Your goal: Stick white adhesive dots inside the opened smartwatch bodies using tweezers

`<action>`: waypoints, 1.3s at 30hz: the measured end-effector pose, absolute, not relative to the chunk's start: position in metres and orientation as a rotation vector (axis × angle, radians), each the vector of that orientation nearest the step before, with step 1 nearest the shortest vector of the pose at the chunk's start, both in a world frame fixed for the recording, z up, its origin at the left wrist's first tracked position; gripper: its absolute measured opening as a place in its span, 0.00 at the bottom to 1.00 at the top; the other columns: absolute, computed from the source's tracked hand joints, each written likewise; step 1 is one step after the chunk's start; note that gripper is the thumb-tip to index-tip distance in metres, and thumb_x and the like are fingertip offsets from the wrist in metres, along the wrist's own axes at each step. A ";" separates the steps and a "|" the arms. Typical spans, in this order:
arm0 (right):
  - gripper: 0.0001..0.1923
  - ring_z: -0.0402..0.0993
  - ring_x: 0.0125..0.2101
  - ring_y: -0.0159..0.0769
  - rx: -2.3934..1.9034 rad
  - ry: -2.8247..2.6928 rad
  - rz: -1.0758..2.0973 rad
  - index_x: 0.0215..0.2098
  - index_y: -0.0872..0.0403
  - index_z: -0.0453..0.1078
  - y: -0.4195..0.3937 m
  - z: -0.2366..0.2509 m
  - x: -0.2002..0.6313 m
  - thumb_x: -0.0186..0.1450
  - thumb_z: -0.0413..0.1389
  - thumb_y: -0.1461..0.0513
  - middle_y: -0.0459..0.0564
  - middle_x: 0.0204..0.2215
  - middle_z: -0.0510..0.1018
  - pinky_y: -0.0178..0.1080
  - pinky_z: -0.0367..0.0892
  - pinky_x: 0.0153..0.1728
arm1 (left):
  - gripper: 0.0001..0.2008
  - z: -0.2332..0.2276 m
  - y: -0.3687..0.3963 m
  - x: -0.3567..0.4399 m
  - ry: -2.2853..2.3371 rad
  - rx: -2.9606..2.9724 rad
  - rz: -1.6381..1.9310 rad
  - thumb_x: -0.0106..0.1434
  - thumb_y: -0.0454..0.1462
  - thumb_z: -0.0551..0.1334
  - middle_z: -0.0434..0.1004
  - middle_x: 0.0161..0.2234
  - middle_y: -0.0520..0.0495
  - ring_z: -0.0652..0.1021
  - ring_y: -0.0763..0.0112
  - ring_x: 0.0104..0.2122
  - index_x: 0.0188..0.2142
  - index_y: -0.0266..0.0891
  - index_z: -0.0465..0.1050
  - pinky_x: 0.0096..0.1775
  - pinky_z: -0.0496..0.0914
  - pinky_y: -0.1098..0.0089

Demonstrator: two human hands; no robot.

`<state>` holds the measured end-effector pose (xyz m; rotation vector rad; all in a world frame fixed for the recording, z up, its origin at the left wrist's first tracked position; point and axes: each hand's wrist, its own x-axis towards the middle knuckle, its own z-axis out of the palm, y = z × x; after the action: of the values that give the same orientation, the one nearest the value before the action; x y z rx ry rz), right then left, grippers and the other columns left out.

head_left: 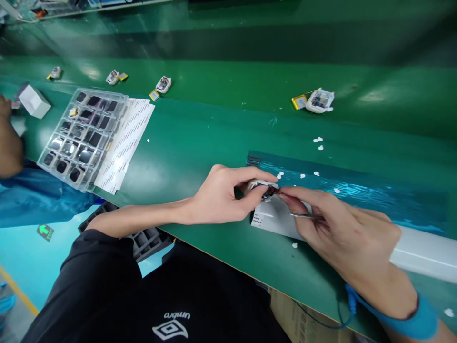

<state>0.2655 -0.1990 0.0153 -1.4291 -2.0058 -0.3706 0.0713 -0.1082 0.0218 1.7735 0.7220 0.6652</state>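
Note:
My left hand [223, 195] is closed around a small white watch-like device case [260, 184], with dark parts showing at its open side. The case is held tilted above the bench, gripped between thumb and fingers. My right hand [342, 231] has its thumb and fingertips pinched together right at the case's open edge. A thin metal tool [303, 216] runs through the right hand; its kind is not plain, and the fingers hide much of it. Beneath both hands lie a blue-green film sheet [378, 195] and a white glossy strip [428, 252].
Opened white cases with yellow batteries [300, 102] lie along the back. On the left are a clear compartment tray [46, 166], a printed white sheet [124, 143] and a white box [34, 101]. Another person's arm [10, 147] shows there. A blue wristband [403, 319] with cable is on my right wrist.

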 end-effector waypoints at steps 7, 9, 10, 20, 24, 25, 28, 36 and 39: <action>0.12 0.83 0.28 0.23 -1.471 -1.963 -0.356 0.46 0.50 0.74 -0.204 0.018 0.265 0.69 0.64 0.71 0.38 0.33 0.87 0.31 0.60 0.19 | 0.12 0.030 -0.108 0.069 0.627 1.537 0.357 0.68 0.39 0.62 0.79 0.22 0.50 0.81 0.71 0.20 0.43 0.35 0.81 0.21 0.68 0.76; 0.15 0.84 0.30 0.26 -1.446 -1.986 -0.337 0.48 0.49 0.75 -0.207 0.018 0.267 0.67 0.66 0.71 0.39 0.34 0.88 0.30 0.65 0.22 | 0.12 0.033 -0.108 0.069 0.605 1.408 0.299 0.69 0.40 0.62 0.80 0.23 0.48 0.84 0.67 0.22 0.44 0.35 0.80 0.20 0.67 0.76; 0.17 0.85 0.30 0.27 -1.433 -2.000 -0.327 0.50 0.49 0.75 -0.208 0.019 0.269 0.67 0.66 0.71 0.40 0.36 0.88 0.30 0.67 0.23 | 0.11 0.034 -0.108 0.069 0.599 1.364 0.294 0.68 0.40 0.63 0.80 0.24 0.47 0.85 0.67 0.24 0.43 0.35 0.80 0.20 0.67 0.76; 0.47 0.83 0.26 0.28 -1.420 -2.015 -0.335 0.76 0.40 0.57 -0.209 0.021 0.269 0.65 0.68 0.71 0.35 0.31 0.87 0.28 0.73 0.30 | 0.07 0.034 -0.108 0.068 0.594 1.261 0.314 0.67 0.37 0.65 0.79 0.25 0.48 0.85 0.68 0.25 0.41 0.36 0.79 0.23 0.72 0.76; 0.46 0.80 0.23 0.26 -1.381 -2.069 -0.355 0.77 0.43 0.55 -0.209 0.021 0.271 0.67 0.66 0.72 0.35 0.28 0.86 0.29 0.70 0.26 | 0.07 0.033 -0.108 0.069 0.603 1.251 0.304 0.67 0.36 0.65 0.79 0.26 0.48 0.85 0.68 0.25 0.42 0.35 0.79 0.24 0.72 0.76; 0.46 0.79 0.22 0.26 -1.401 -2.059 -0.380 0.77 0.43 0.56 -0.208 0.021 0.272 0.67 0.65 0.72 0.34 0.27 0.85 0.30 0.68 0.24 | 0.07 0.033 -0.108 0.070 0.615 1.252 0.304 0.68 0.36 0.64 0.79 0.26 0.49 0.85 0.69 0.25 0.42 0.35 0.79 0.23 0.71 0.76; 0.44 0.80 0.22 0.26 -1.571 -1.942 -0.502 0.75 0.43 0.59 -0.204 0.023 0.272 0.66 0.65 0.73 0.37 0.30 0.87 0.31 0.64 0.18 | 0.06 0.031 -0.107 0.071 0.633 1.236 0.317 0.68 0.36 0.64 0.78 0.25 0.50 0.85 0.71 0.24 0.42 0.36 0.78 0.23 0.71 0.77; 0.42 0.87 0.37 0.30 -1.451 -2.130 -0.395 0.77 0.47 0.56 -0.212 0.015 0.279 0.70 0.63 0.71 0.47 0.49 0.86 0.29 0.71 0.25 | 0.06 0.030 -0.107 0.071 0.612 1.183 0.337 0.68 0.33 0.62 0.76 0.28 0.53 0.85 0.73 0.24 0.45 0.36 0.72 0.23 0.70 0.78; 0.38 0.87 0.39 0.31 -1.431 -2.161 -0.395 0.77 0.48 0.54 -0.218 0.008 0.284 0.73 0.61 0.67 0.47 0.48 0.87 0.30 0.76 0.35 | 0.06 0.028 -0.109 0.071 0.620 1.187 0.343 0.67 0.32 0.63 0.77 0.28 0.53 0.84 0.74 0.24 0.43 0.37 0.70 0.23 0.69 0.79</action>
<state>0.2840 -0.2182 0.0079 -1.4309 -2.1612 -0.3954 0.0711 -0.1085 0.0283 1.1873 0.6205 0.3434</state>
